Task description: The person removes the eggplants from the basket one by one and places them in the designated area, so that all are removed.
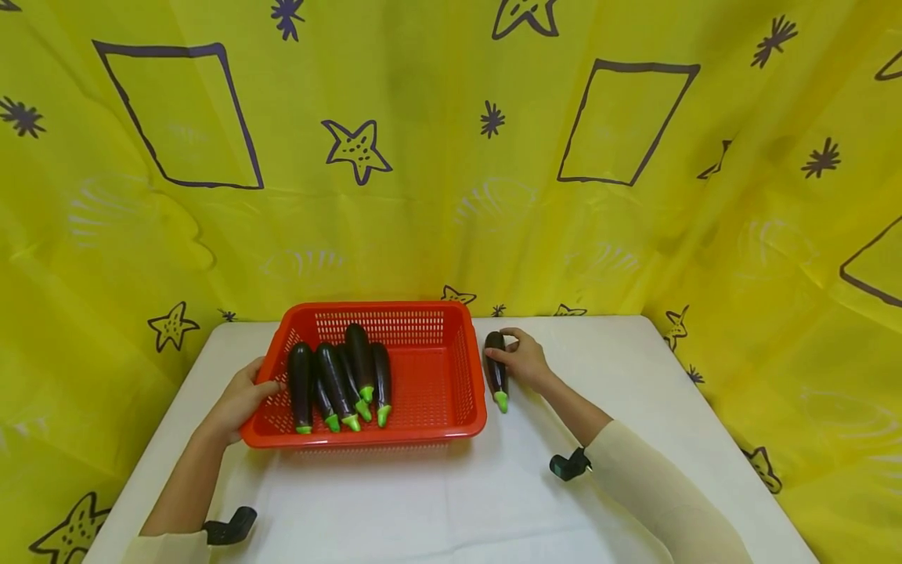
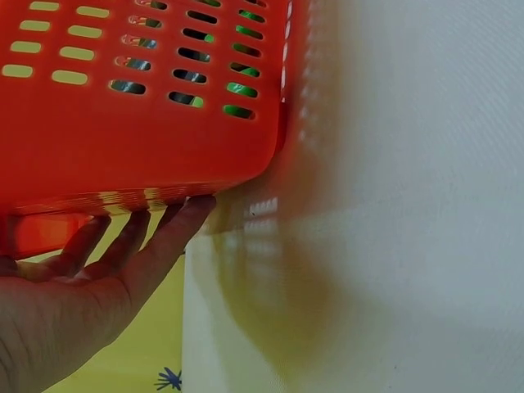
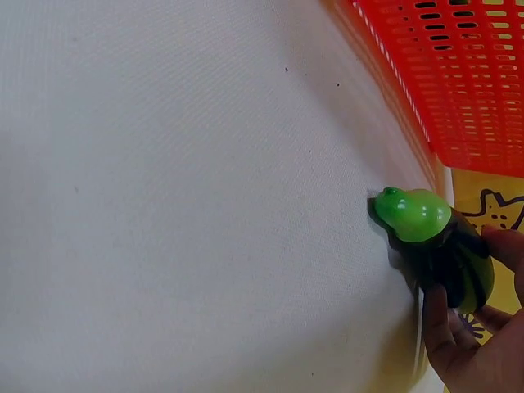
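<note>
A red plastic basket [image 1: 437,432] with slotted walls sits on the table, several dark eggplants [image 1: 331,380] with green stem ends lying in its left half. My left hand [image 1: 239,401] holds the basket's left rim, thumb over the edge; in the left wrist view the fingers [image 2: 164,246] touch its outer side. Just right of the basket, one more eggplant [image 1: 496,372] is on the table with its green end toward me. My right hand [image 1: 524,362] grips it from the right, thumb and fingers on either side, as the right wrist view shows at the eggplant [image 3: 442,258].
A white cloth covers the table [image 1: 507,501]. Behind it and along both sides hangs a yellow curtain [image 1: 423,235] with dark star and frame drawings. Small black devices are strapped to the left wrist [image 1: 231,526] and right wrist [image 1: 569,465].
</note>
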Demonstrator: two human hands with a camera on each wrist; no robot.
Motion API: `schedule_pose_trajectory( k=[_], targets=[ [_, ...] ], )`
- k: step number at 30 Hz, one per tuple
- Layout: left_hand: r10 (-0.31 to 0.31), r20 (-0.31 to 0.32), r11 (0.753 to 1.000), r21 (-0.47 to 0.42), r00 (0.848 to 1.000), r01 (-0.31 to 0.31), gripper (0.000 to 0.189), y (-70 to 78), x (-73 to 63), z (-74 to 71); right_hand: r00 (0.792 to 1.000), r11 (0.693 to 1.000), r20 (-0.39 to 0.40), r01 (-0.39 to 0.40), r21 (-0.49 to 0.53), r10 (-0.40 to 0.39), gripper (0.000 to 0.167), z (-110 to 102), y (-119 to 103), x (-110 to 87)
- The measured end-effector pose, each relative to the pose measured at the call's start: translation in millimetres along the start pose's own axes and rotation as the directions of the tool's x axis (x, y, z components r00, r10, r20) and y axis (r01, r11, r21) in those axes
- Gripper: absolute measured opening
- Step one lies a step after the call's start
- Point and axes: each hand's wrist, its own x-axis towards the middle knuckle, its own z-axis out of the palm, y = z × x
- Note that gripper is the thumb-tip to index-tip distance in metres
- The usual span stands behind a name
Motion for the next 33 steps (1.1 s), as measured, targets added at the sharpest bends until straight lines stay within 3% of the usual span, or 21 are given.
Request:
schedule_pose_trajectory(
  k=[13, 22, 33],
  targets=[
    [-0.003, 0.002, 1.0, -0.007, 1.0, 0.003, 0.059, -1.5, 0.5, -1.1, 0.999, 0.994, 0.008, -0.044, -0.096, 0.045, 0.07, -2.7, -7.8, -2.1],
    [-0.003, 0.008, 1.0, -0.01, 1.0, 0.003, 0.058, -1.5, -0.6, -0.9, 0.998, 0.992, 0.012, -0.058, -0.113, 0.059, 0.076, -2.2, -5.7, -2.2],
    [-0.016, 0.002, 1.0, 0.0, 1.0, 0.016, 0.057, 0.5, -1.7, -1.1, 0.998, 0.994, 0.003, -0.061, -0.09, 0.061, 0.068, 1.6, -9.6, -2.3]
  ],
)
